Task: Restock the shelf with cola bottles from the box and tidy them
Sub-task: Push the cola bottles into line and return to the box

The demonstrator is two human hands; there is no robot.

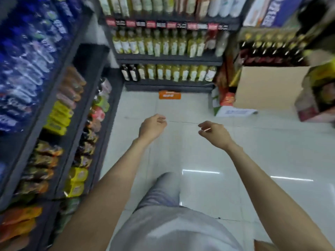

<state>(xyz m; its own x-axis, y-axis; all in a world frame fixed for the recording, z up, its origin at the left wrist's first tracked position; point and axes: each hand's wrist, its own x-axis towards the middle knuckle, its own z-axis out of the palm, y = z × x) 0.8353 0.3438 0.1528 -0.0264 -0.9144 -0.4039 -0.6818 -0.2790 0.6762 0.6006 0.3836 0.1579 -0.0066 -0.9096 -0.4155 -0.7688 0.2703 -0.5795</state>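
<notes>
Head view: my left hand (pixel 152 128) and right hand (pixel 214 134) hang out over the floor (pixel 253 160), fingers loosely curled, holding nothing. Dark bottles (pixel 272 51) sit on the right shelf, above a cardboard box (pixel 268 87) on the floor; too blurred to confirm they're cola. Drink shelves (pixel 168 60) ahead, snack shelves (pixel 72 124) left.

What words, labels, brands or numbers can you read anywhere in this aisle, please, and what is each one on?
None can be read; the picture is motion-blurred.
Orange floor sign: white lettering, blurred.
Shelf-edge price tags: print too small.
Yellow-green bottles: labels blurred.
Blue packs on the left: white script, smeared.
Blue box at top right: large white characters, blurred.
White carton on the floor: print too small.
</notes>
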